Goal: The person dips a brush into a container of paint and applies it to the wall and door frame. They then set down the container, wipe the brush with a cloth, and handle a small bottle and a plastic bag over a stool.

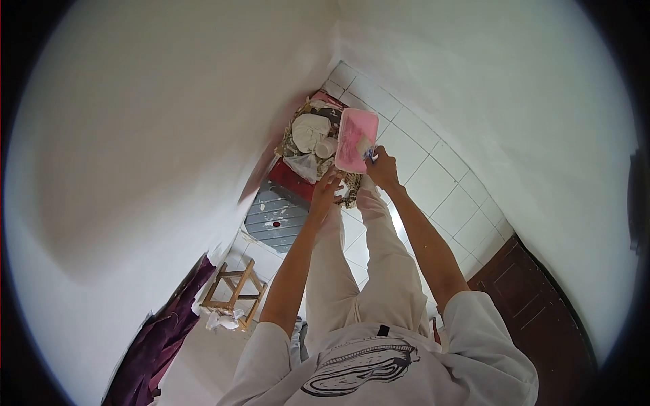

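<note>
My right hand [383, 168] is closed around the blue-and-white handle of a paintbrush [365, 146]. Its pale, wide end overlaps the inside of a pink rectangular tub [349, 128], whose bottom is smeared with a whitish film. Just below the tub's near left corner is my left hand [327, 191], fingers apart and nothing visible in them. Beside the tub, to the left, lie a white bag-like bundle [311, 132], a small white cup [326, 148] and a clear plastic bag [302, 167], all on a patterned cloth.
White walls meet in a corner ahead over a white tiled floor [428, 184]. A grey slatted panel [275, 215] with white splashes lies left of my legs. Nearer stand a wooden stool frame [237, 289] and a purple cloth [162, 335]. A brown door [525, 298] is at right.
</note>
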A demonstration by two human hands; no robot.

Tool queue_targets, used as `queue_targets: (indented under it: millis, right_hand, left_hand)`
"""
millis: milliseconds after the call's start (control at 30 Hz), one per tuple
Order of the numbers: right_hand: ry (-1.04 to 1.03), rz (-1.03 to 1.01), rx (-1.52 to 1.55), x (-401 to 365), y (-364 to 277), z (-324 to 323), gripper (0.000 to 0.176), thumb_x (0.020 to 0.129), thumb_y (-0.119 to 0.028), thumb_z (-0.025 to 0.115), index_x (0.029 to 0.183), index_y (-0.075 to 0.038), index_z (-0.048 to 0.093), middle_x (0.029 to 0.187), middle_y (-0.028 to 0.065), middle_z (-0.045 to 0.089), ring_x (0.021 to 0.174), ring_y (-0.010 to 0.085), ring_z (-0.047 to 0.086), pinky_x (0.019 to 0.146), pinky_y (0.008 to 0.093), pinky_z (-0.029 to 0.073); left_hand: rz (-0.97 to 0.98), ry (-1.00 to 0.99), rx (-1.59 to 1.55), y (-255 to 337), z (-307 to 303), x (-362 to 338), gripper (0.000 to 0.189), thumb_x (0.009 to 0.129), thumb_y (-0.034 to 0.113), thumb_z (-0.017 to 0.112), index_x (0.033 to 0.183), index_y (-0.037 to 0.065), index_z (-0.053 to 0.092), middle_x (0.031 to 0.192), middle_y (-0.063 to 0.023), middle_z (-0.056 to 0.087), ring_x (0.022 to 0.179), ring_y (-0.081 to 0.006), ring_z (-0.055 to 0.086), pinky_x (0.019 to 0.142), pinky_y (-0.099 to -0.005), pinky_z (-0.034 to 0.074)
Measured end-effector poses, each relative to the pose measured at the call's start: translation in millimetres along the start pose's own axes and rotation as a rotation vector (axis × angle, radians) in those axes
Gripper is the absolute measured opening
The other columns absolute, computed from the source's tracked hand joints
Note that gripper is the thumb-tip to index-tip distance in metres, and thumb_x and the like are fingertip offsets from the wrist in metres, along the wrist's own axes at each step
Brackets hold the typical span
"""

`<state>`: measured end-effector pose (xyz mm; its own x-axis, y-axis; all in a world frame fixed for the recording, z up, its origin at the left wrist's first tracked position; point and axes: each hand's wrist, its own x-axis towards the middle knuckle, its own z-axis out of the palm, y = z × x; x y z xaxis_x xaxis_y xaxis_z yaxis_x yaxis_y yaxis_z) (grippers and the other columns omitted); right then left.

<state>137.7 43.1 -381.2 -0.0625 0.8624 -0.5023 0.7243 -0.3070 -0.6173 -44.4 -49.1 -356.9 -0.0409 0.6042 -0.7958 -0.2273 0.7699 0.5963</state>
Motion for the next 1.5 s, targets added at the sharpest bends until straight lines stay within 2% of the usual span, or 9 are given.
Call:
queue_targets:
  millis: [167, 333, 367, 433, 667, 967, 1033, 1167, 1500]
  right_hand:
    - [0.044, -0.026, 0.027, 2.1, 7.1, 2.1, 0.034, 0.085, -0.023, 0.064, 0.105, 0.002, 0.053, 0.073, 0.0199, 0.067, 0.062, 0.0326, 0.068, 0.059, 0.0402, 0.054]
    - [-0.09, 0.064, 0.175, 1.8, 18.8, -0.3, 0.038, 0.086, -0.025, 0.067, 0.106, 0.004, 0.052, 0.078, 0.0162, 0.068, 0.059, 0.0186, 0.067, 0.054, 0.0317, 0.052]
    - [-0.087, 0.067, 0.176, 0.9, 15.9, -1.3, 0.038, 0.086, -0.025, 0.067, 0.106, 0.004, 0.052, 0.078, 0.0162, 0.068, 0.059, 0.0186, 0.067, 0.054, 0.0317, 0.052]
    - [-0.091, 0.111, 0.191, -3.1, 8.5, -7.5, 0.043, 0.082, -0.028, 0.067, 0.11, 0.002, 0.054, 0.089, 0.0232, 0.069, 0.083, 0.0371, 0.068, 0.076, 0.0419, 0.053]
    - [-0.045, 0.101, 0.19, -6.8, -4.3, -10.8, 0.035, 0.082, -0.02, 0.066, 0.105, 0.003, 0.053, 0.09, 0.0244, 0.068, 0.085, 0.0389, 0.068, 0.076, 0.043, 0.053]
    - [-0.032, 0.078, 0.142, -5.1, -6.6, -8.8, 0.032, 0.081, -0.017, 0.066, 0.1, 0.004, 0.052, 0.088, 0.0262, 0.066, 0.083, 0.0428, 0.066, 0.074, 0.0455, 0.052]
    - [0.028, -0.014, 0.097, -5.8, -3.0, -5.2, 0.03, 0.082, -0.018, 0.067, 0.096, 0.004, 0.052, 0.087, 0.022, 0.067, 0.071, 0.0328, 0.068, 0.066, 0.0386, 0.052]
    - [0.063, -0.034, 0.114, -10.9, -0.7, -0.4, 0.03, 0.082, -0.017, 0.067, 0.096, 0.004, 0.052, 0.087, 0.0217, 0.067, 0.07, 0.0324, 0.068, 0.065, 0.0384, 0.053]
    - [0.116, -0.01, 0.164, -18.6, -23.4, 32.8, 0.031, 0.079, -0.019, 0.069, 0.095, 0.003, 0.055, 0.083, 0.0219, 0.067, 0.075, 0.0358, 0.067, 0.07, 0.0419, 0.052]
  left_hand:
    - [0.079, 0.105, 0.09, 5.4, -23.2, -2.9, 0.029, 0.094, 0.019, 0.057, 0.122, 0.01, 0.06, 0.102, -0.0039, 0.061, 0.082, -0.0119, 0.062, 0.067, -0.0247, 0.051]
    - [0.282, 0.266, 0.287, 25.4, -68.2, 24.2, 0.025, 0.091, 0.014, 0.061, 0.114, 0.007, 0.062, 0.1, -0.0065, 0.063, 0.081, -0.017, 0.063, 0.068, -0.0292, 0.051]
    - [0.366, 0.337, 0.424, 28.8, -74.1, 33.7, 0.025, 0.087, 0.011, 0.064, 0.112, 0.005, 0.062, 0.099, -0.0082, 0.064, 0.082, -0.0213, 0.063, 0.072, -0.0323, 0.051]
    - [0.501, 0.285, 0.536, 43.4, -77.4, 48.9, 0.032, 0.084, 0.008, 0.066, 0.115, 0.007, 0.061, 0.102, -0.0082, 0.063, 0.084, -0.0191, 0.062, 0.07, -0.0308, 0.051]
    - [0.729, 0.021, 0.72, 77.8, -49.3, 49.4, 0.066, 0.07, 0.009, 0.08, 0.129, 0.01, 0.05, 0.125, -0.0091, 0.05, 0.097, -0.0213, 0.058, 0.071, -0.0312, 0.051]
    - [0.809, 0.056, 0.677, 68.1, -35.8, 56.0, 0.055, 0.071, 0.01, 0.08, 0.12, 0.004, 0.057, 0.113, -0.0139, 0.06, 0.104, -0.0276, 0.06, 0.084, -0.0358, 0.05]
    - [0.832, 0.08, 0.692, 68.4, -36.8, 52.7, 0.052, 0.071, 0.009, 0.079, 0.118, 0.003, 0.058, 0.111, -0.0141, 0.061, 0.102, -0.0284, 0.061, 0.084, -0.0364, 0.05]
    - [0.838, 0.115, 0.689, 71.5, -41.5, 36.3, 0.048, 0.071, 0.009, 0.078, 0.113, 0.0, 0.058, 0.108, -0.0172, 0.06, 0.1, -0.0341, 0.061, 0.086, -0.0403, 0.049]
    - [0.888, 0.281, 0.681, 56.5, -78.2, -20.5, 0.046, 0.07, 0.011, 0.079, 0.11, 0.001, 0.06, 0.101, -0.0143, 0.06, 0.094, -0.0312, 0.061, 0.082, -0.0398, 0.049]
